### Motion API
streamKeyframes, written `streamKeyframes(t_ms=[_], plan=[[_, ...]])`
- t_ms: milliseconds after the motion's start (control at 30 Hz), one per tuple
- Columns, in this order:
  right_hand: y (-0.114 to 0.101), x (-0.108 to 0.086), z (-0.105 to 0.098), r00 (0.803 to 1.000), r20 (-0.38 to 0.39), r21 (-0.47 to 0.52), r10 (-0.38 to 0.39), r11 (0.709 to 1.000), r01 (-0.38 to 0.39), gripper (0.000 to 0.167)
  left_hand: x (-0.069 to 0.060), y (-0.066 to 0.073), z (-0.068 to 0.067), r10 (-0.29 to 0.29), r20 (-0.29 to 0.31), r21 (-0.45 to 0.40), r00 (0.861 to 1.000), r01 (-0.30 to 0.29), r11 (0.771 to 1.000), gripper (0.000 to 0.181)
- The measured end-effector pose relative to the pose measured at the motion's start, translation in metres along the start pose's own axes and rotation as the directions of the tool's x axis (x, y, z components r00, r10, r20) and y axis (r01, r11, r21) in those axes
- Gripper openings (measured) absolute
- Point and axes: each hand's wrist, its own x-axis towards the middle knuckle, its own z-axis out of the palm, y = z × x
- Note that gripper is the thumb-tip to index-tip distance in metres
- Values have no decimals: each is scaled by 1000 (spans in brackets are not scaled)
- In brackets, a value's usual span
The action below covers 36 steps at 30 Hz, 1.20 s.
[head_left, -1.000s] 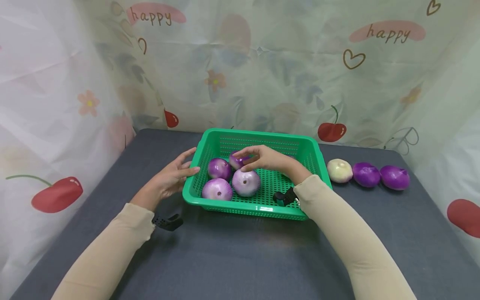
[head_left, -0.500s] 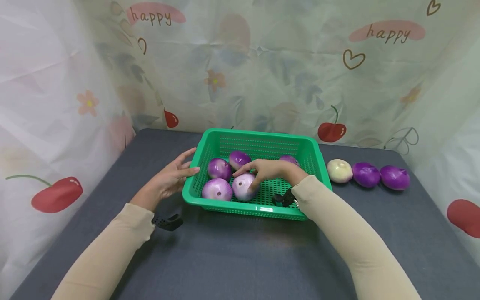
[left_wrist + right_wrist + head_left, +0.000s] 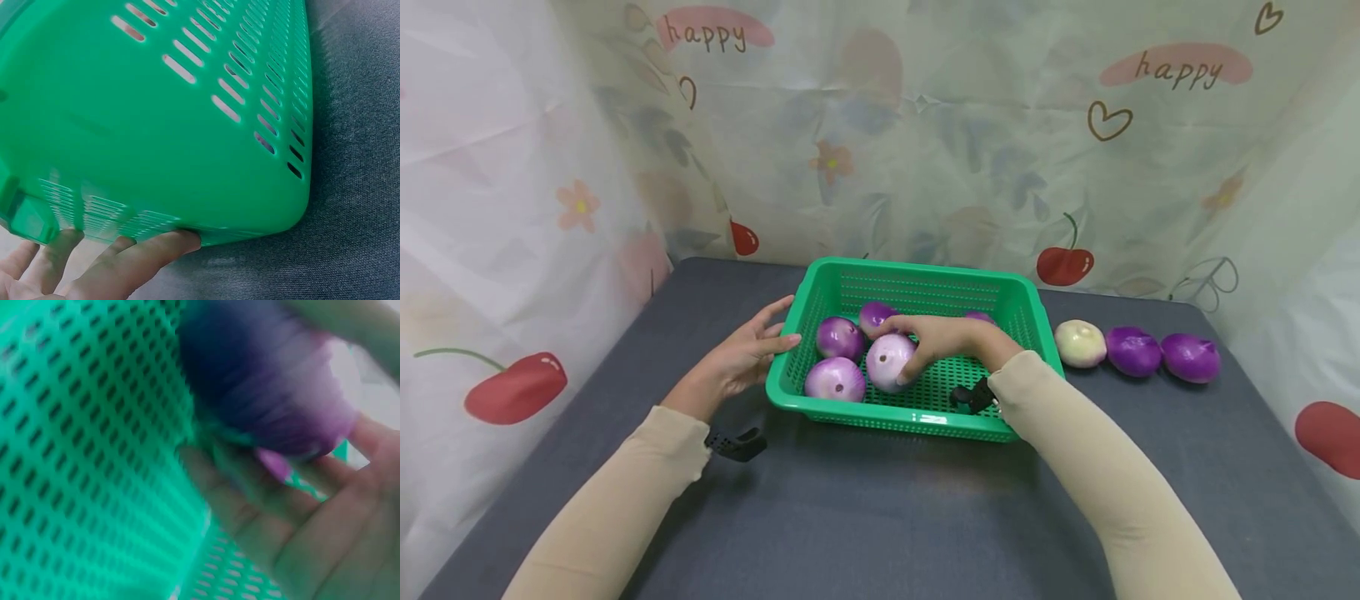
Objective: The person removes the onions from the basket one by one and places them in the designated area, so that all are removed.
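In the head view my right hand [image 3: 936,340] grips a pale purple onion [image 3: 889,363] inside the green plastic basket [image 3: 925,421], thumb on its near side and fingers on its far side. The right wrist view shows this onion [image 3: 269,381], blurred, held above the basket floor by the right hand [image 3: 337,519]. My left hand [image 3: 741,358] touches the basket's left rim with extended fingers. In the left wrist view the fingers [image 3: 134,262] rest against the outer wall. Two purple onions [image 3: 839,338] [image 3: 835,381] lie left of the held one; another onion [image 3: 876,317] is partly hidden behind it.
A further purple onion [image 3: 980,317] sits at the basket's back right, mostly hidden by the right hand. On the grey table [image 3: 865,517], right of the basket, stand a whitish onion [image 3: 1080,344] and two purple onions [image 3: 1132,351] [image 3: 1190,358]. A printed curtain [image 3: 925,167] hangs behind.
My right hand has come down from above the back onion onto the pale onion, gripped it and raised it slightly. The left hand and basket have stayed put.
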Motion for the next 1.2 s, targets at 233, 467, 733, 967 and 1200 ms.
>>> streamKeyframes(t_ms=[233, 467, 733, 967, 1200], plan=[[-10, -24, -19, 990, -140, 96, -16, 995, 30, 68, 1, -1, -1, 2, 3, -4, 1000, -2, 1000, 79], [-14, -61, -41, 942, -310, 141, -127, 974, 177, 64, 1, -1, -2, 3, 1, -1, 1000, -3, 1000, 78], [-2, -109, -52, 879, -456, 228, -137, 937, 265, 68, 1, -1, -1, -4, -9, 6, 1000, 4, 1000, 78], [14, -146, -53, 829, -535, 235, -165, 913, 333, 71, 0, -1, -1, 1, -2, 1, 1000, -1, 1000, 78], [39, -173, -48, 790, -601, 221, -121, 925, 309, 74, 1, -1, 0, -1, -9, -1, 1000, 1, 1000, 78]])
